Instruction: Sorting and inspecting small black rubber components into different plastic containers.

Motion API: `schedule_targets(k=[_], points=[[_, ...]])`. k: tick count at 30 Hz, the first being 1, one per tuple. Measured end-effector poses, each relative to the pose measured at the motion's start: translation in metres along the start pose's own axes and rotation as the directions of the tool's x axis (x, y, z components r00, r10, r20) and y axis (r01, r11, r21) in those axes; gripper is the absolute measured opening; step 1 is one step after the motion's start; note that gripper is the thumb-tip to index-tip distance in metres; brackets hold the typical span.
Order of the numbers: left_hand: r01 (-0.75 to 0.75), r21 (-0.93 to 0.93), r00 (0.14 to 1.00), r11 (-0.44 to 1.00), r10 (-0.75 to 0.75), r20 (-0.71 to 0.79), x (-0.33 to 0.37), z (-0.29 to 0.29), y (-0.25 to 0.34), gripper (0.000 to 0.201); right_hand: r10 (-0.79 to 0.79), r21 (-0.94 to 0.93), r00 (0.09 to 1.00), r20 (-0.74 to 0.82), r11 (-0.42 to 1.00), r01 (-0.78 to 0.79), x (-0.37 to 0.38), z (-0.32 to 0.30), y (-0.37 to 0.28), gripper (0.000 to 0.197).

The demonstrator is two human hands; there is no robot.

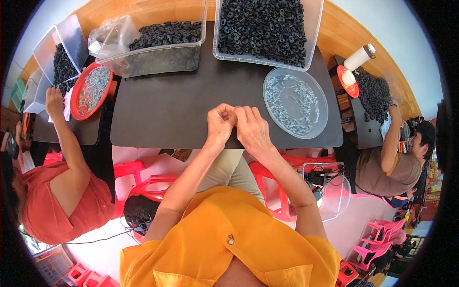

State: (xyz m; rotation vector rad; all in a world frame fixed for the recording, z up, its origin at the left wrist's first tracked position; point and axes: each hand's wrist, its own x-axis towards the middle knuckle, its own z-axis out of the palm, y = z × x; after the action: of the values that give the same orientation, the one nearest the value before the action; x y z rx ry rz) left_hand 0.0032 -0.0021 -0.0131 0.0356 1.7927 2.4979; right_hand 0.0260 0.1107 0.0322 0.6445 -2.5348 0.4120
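Observation:
Over the near edge of the dark table (167, 103), my left hand (221, 123) and my right hand (252, 128) meet with their fingertips pressed together. Both are closed, and whatever they pinch is too small or too hidden to name. Just right of my right hand lies a round clear plastic lid (272, 115) with many small metal springs (303, 98) spread over it. Beyond the hands stands a clear bin (215, 48) heaped with small black plastic parts (263, 28). Left of it, another clear bin (158, 60) holds more flat black pieces (167, 34).
A co-worker in red (67, 201) sits at the left near a red tray (75, 98) of small metal parts. At the right, another co-worker (387, 167) reaches toward a pile of black parts (373, 95). Pink stools (267, 184) and a clear box with cables (334, 191) stand below the table.

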Motion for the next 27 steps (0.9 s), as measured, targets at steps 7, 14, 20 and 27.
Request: schedule_targets(k=[7,14,20,27], points=[[-0.128,-0.092,0.987,0.987,0.118,-0.112,0.005,-0.007,0.05,0.007,0.153,0.094,0.973,-0.17,0.986,-0.139,-0.003,-0.024,-0.005,0.046],[-0.567,0.482,0.659,0.668,0.719,-0.222,0.089,-0.057,0.173,0.007,0.159,0.186,0.966,-0.205,0.975,-0.121,-0.048,-0.001,-0.009,0.023],[-0.369,0.821,0.606,0.437,0.782,-0.144,0.158,-0.09,0.186,0.022,0.143,0.154,0.957,-0.253,0.982,-0.106,-0.055,0.013,-0.001,0.019],[-0.642,0.636,0.638,0.429,0.759,0.133,0.136,-0.004,0.142,0.012,0.14,0.142,0.94,-0.31,0.985,-0.1,-0.055,0.016,0.0,0.016]])
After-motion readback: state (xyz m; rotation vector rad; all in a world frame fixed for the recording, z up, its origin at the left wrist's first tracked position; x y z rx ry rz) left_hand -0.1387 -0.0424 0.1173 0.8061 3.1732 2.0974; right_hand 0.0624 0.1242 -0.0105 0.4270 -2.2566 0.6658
